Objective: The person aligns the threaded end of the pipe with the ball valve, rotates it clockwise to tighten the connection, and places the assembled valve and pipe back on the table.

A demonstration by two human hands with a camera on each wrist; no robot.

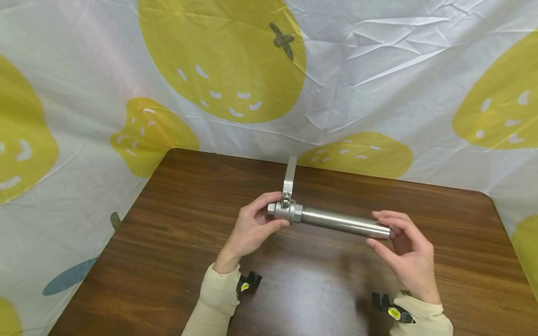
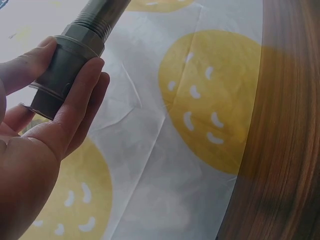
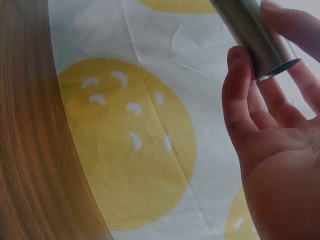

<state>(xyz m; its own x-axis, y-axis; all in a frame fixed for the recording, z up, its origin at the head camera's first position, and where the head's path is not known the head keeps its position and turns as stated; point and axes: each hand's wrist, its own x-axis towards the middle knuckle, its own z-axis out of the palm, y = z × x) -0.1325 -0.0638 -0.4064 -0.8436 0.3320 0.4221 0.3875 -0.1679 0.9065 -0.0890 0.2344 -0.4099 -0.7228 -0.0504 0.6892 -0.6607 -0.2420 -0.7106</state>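
Observation:
A metal ball valve (image 1: 286,211) with a long flat lever handle (image 1: 290,177) is joined to a smooth steel pipe (image 1: 344,222). My left hand (image 1: 252,228) grips the valve body between thumb and fingers. In the left wrist view, pipe threads (image 2: 95,25) show where the pipe meets the valve's hex end. At the pipe's free end, my right hand (image 1: 409,247) holds it with thumb and curled fingertips. The right wrist view shows the pipe's open round end (image 3: 279,69) facing the palm. Valve and pipe are held above the table, the lever pointing away from me.
A dark brown wooden table (image 1: 168,261) lies under both hands. Behind it and at its sides hangs a white cloth (image 1: 357,84) printed with yellow fruit shapes. Black wrist cameras (image 1: 392,308) sit at both sleeve cuffs.

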